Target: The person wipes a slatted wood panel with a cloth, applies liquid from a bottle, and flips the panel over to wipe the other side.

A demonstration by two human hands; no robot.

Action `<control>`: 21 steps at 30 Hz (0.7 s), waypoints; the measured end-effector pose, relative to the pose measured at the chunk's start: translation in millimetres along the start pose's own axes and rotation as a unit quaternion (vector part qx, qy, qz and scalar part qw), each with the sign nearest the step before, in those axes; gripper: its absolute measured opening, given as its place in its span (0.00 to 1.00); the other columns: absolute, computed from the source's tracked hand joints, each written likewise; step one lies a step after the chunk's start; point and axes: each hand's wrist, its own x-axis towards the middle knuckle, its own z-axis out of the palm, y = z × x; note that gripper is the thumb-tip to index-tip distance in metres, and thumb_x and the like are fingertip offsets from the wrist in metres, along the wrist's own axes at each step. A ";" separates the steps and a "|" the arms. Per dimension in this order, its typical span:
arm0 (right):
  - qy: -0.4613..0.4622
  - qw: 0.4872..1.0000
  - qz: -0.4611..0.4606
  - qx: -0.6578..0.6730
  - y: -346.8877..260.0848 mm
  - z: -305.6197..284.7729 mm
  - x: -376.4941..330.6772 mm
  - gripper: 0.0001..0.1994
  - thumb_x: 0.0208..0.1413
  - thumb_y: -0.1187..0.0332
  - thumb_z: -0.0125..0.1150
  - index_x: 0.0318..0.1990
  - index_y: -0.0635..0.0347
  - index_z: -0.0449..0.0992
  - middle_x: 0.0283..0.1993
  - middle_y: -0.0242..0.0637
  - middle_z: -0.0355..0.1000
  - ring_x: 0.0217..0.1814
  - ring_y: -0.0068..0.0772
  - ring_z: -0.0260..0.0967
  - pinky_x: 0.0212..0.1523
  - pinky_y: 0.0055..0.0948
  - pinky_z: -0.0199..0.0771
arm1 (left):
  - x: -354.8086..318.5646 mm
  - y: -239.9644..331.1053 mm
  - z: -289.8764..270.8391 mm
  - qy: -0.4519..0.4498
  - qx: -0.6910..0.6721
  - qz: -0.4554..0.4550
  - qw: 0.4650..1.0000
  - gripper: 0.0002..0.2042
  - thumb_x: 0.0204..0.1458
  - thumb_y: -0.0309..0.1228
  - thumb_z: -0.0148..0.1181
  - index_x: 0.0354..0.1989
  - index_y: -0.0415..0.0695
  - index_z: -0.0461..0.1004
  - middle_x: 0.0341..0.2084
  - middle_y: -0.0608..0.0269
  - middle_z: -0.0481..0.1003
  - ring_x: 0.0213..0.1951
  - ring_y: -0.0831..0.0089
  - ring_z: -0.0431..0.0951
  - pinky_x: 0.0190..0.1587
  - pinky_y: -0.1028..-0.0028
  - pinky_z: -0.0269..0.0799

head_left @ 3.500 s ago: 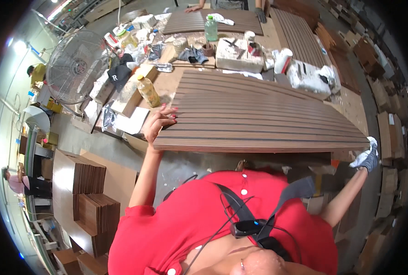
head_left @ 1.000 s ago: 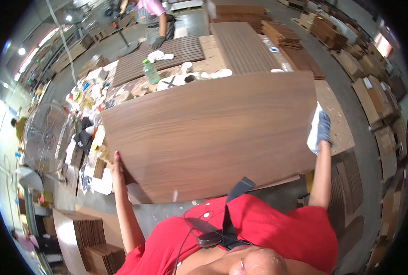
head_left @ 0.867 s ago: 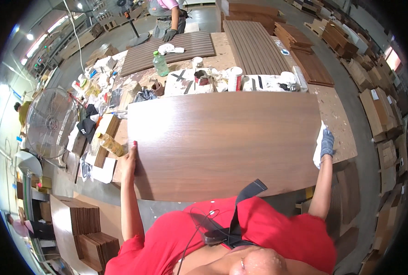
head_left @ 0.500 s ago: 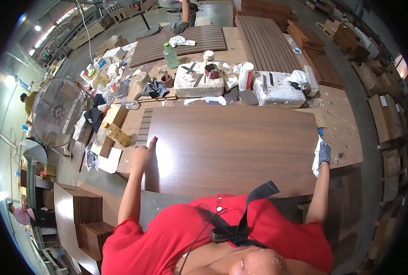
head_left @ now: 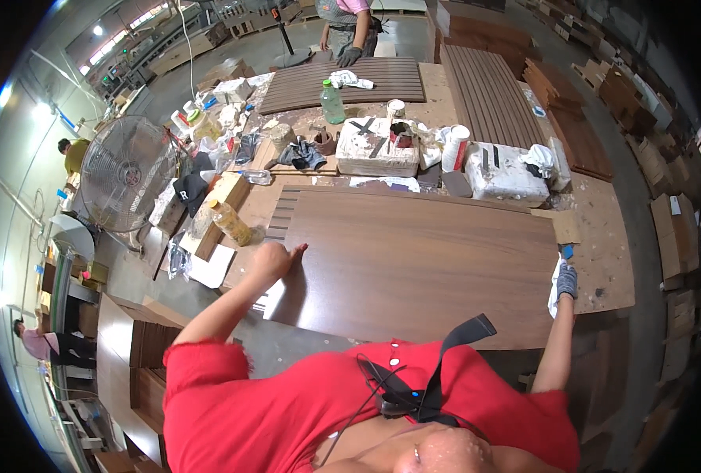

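Observation:
A broad brown wood-grain panel (head_left: 421, 264) lies smooth face up in front of me, its near edge jutting past the worktable. My bare left hand (head_left: 274, 260) is closed on its left end, thumb over the top face and the other fingers mostly hidden. At the right end my right hand (head_left: 566, 281), in a grey-blue glove, is closed on a white cloth (head_left: 555, 288) against the panel's edge. A grooved panel (head_left: 281, 214) shows from beneath at the left. Close to the gloved fingers is a small blue piece (head_left: 567, 251).
Behind the panel stand two stained white blocks (head_left: 375, 150), a cup (head_left: 454, 150) and a green bottle (head_left: 332, 102). A yellow-capped bottle (head_left: 230, 223) leans near my left hand. A fan (head_left: 130, 173) stands left. Across the table, a co-worker's gloved hand (head_left: 350, 56) rests by slatted panels (head_left: 342, 83).
The view has shifted, so most things sit farther right. My left elbow has swung outward and that wrist has turned. The panel's right end has moved slightly left and nearer, baring more table.

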 end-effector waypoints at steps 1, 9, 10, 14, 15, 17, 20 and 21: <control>0.001 1.000 0.002 -0.006 -1.0 -1.1 0.9 0.24 0.66 0.56 0.46 0.53 0.71 0.73 0.53 0.48 0.74 0.53 0.41 0.71 0.55 0.34 0.67 | 3.7 4.3 -3.7 -0.020 0.017 -0.021 0.999 0.42 0.54 0.69 0.38 0.25 0.37 0.82 0.23 0.42 0.78 0.31 0.48 0.81 0.34 0.57 0.77; 0.080 0.996 0.003 0.035 -0.1 -48.6 11.6 0.23 0.66 0.56 0.45 0.52 0.71 0.73 0.51 0.48 0.75 0.51 0.41 0.72 0.53 0.35 0.68 | -23.8 -7.4 -6.2 0.092 0.032 0.111 0.989 0.40 0.60 0.63 0.38 0.12 0.37 0.76 0.13 0.46 0.73 0.16 0.51 0.76 0.20 0.58 0.70; 0.071 0.996 -0.003 0.056 -6.9 -58.5 11.1 0.23 0.66 0.56 0.45 0.52 0.71 0.74 0.51 0.48 0.75 0.51 0.41 0.72 0.53 0.35 0.69 | -28.6 -9.5 -6.4 0.119 0.001 0.108 0.987 0.40 0.61 0.62 0.37 0.14 0.37 0.76 0.14 0.45 0.74 0.19 0.49 0.76 0.22 0.57 0.70; -0.136 0.985 -0.104 0.021 -61.3 -26.0 -5.5 0.20 0.61 0.64 0.49 0.56 0.66 0.71 0.56 0.51 0.72 0.58 0.45 0.69 0.60 0.32 0.63 | -38.5 -15.4 -12.7 0.110 -0.051 0.075 0.990 0.38 0.62 0.60 0.37 0.15 0.38 0.77 0.15 0.45 0.74 0.23 0.48 0.77 0.28 0.55 0.71; -0.156 0.977 -0.145 0.001 -70.6 -12.2 -18.4 0.20 0.61 0.65 0.49 0.57 0.65 0.71 0.58 0.51 0.70 0.60 0.45 0.67 0.62 0.32 0.62 | -41.4 -17.2 -12.7 0.115 -0.059 0.069 0.989 0.38 0.62 0.59 0.37 0.15 0.39 0.78 0.16 0.46 0.75 0.23 0.48 0.78 0.28 0.56 0.71; -0.087 0.960 -0.261 -0.055 -112.1 25.0 -90.2 0.20 0.63 0.62 0.47 0.57 0.62 0.71 0.62 0.51 0.65 0.64 0.46 0.62 0.64 0.35 0.60 | -43.6 -28.4 -7.1 0.116 -0.066 0.051 0.990 0.38 0.61 0.59 0.37 0.15 0.38 0.77 0.16 0.44 0.74 0.23 0.46 0.77 0.29 0.55 0.72; -0.051 0.931 -0.353 0.078 -141.1 68.1 -126.7 0.19 0.65 0.57 0.45 0.54 0.58 0.72 0.58 0.49 0.67 0.61 0.51 0.62 0.61 0.43 0.61 | -39.6 -40.7 3.8 0.140 -0.065 0.038 0.987 0.36 0.62 0.57 0.40 0.15 0.40 0.78 0.15 0.45 0.74 0.22 0.47 0.77 0.28 0.55 0.73; -0.101 0.932 -0.343 0.069 -158.1 86.2 -144.3 0.19 0.64 0.58 0.45 0.54 0.59 0.72 0.58 0.49 0.68 0.60 0.50 0.63 0.60 0.43 0.62 | -39.9 -47.7 12.7 0.151 -0.082 0.033 0.984 0.35 0.61 0.57 0.41 0.15 0.40 0.77 0.15 0.45 0.74 0.22 0.47 0.78 0.28 0.55 0.73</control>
